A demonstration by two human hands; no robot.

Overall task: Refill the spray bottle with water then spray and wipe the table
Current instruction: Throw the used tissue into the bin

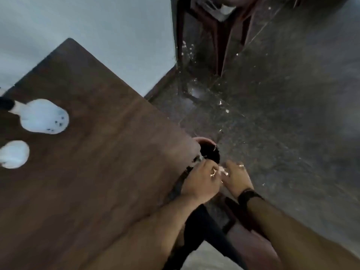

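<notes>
The view is blurred. A white spray bottle (43, 116) lies on the brown wooden table (93, 145) at the left, its dark head toward the left edge of the frame. Just below it sits a second white rounded object (13, 154). My left hand (200, 178) and my right hand (236, 177) meet just off the table's right corner, fingers closed together on a small white shiny piece (223, 171). Directly beyond the hands stands a dark round container with a reddish rim (209, 150), down by the corner.
Dark speckled floor (282, 123) with white flecks fills the right side. A pale wall (116, 36) runs behind the table. Dark red wooden furniture legs (220, 36) stand at the top. My right wrist wears a black band (248, 194).
</notes>
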